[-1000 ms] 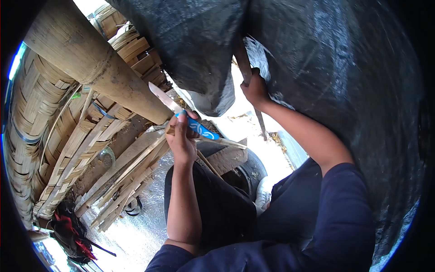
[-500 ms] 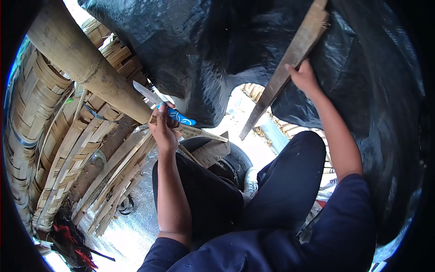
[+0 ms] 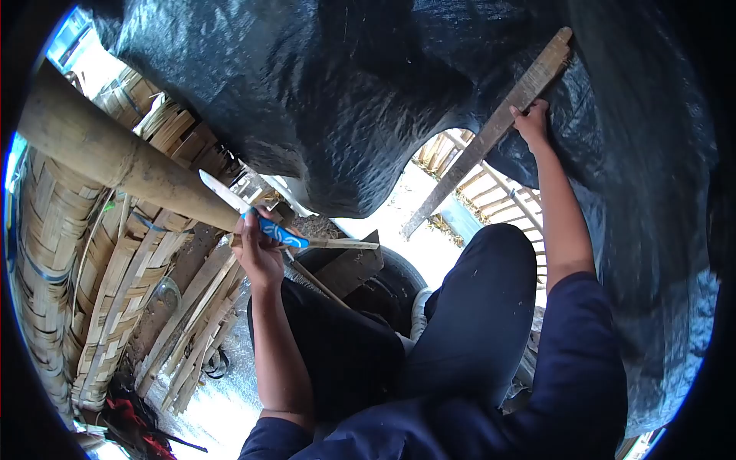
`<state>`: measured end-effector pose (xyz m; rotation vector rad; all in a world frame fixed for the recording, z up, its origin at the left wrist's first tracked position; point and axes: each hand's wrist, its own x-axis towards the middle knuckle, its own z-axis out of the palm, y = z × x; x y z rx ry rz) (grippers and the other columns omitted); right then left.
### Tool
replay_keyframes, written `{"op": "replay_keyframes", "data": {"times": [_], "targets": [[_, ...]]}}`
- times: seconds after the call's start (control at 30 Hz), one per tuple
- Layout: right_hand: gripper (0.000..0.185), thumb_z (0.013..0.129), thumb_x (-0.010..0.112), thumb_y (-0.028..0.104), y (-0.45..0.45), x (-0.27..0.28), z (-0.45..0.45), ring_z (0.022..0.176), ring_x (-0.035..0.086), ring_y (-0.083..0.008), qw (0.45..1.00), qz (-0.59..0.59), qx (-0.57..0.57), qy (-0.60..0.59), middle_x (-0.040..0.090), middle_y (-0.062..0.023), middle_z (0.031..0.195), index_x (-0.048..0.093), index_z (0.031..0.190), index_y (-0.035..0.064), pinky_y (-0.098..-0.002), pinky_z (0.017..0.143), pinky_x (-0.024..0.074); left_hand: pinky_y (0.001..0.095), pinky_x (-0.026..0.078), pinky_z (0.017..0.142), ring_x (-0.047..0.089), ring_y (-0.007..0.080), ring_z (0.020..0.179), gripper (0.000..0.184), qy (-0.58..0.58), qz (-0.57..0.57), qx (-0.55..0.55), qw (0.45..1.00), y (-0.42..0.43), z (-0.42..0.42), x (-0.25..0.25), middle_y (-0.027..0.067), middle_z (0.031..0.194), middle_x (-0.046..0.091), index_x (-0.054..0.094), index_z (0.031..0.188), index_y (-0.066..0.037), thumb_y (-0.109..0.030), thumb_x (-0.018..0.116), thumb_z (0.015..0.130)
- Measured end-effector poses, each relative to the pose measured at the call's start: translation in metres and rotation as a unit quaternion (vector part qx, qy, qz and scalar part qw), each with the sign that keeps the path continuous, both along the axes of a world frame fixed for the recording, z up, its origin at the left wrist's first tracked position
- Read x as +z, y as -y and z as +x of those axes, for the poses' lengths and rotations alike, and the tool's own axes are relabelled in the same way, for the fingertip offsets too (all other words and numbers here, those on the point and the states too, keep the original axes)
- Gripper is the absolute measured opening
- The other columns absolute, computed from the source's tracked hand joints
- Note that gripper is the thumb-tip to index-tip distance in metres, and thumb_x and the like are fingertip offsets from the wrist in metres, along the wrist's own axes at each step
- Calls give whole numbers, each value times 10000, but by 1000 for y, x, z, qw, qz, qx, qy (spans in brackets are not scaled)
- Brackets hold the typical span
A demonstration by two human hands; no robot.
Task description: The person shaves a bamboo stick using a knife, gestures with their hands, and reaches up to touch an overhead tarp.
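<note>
My left hand is closed around a knife with a blue, white-patterned handle. The knife's bare blade points up and left. A thin wooden strip passes through the same hand and sticks out to the right. Up at the right, my right hand grips a long, flat wooden board near its upper part. The board slants down and left, its lower end in front of the bright ground. Below the strip, a dark round tub has a piece of wood over it.
Black plastic sheeting hangs across the top and right. A thick bamboo pole slants in from the left. Beside it stand woven bamboo panels and a stack of split bamboo strips. Slatted bamboo shows behind the board.
The view has shifted, and the board's upper end now shows in full. My left hand appears lower and further left, still with the knife and strip. My right hand keeps its grip.
</note>
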<state>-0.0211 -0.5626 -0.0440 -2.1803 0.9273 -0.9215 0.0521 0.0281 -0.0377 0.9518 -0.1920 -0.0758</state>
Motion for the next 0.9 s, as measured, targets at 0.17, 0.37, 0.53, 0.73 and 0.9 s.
{"op": "replay_keyframes", "data": {"times": [0.17,0.37,0.53,0.73,0.9], "targets": [[585,796,753,169,43,-30,35,972,636,-367,994,1,-103,-47,629,-260,990,329,1155,-13,-388,830,500,172,220,468,311,-4,506,281,17,10,2,1000,21,-8,4,-55,666,475,583,903,-4,-271,522,966],[566,791,747,195,35,-39,65,1027,612,-413,986,28,-149,-69,615,-294,1038,357,1110,-62,-426,871,492,160,256,482,345,0,515,309,13,33,58,998,25,-17,0,-13,699,507,562,920,27,-270,492,967],[526,821,725,232,24,-29,62,1001,624,-417,978,15,-178,-105,610,-294,1066,387,1123,-34,-434,828,531,169,245,470,333,-6,509,300,16,25,38,999,22,-12,-2,-26,678,493,569,904,9,-275,493,967],[560,824,695,214,16,-20,56,1044,604,-412,981,-17,-137,-137,605,-305,1066,365,1143,-106,-418,915,479,181,233,463,307,-2,490,270,14,34,24,999,34,-20,10,-67,615,442,587,901,-12,-262,508,965],[477,893,588,164,-67,39,35,937,658,-405,921,249,-42,-295,584,-285,1121,374,1266,-42,-515,718,574,199,204,461,285,-2,487,284,14,43,11,999,31,-22,11,-96,578,350,590,873,-11,-268,511,966]]}}
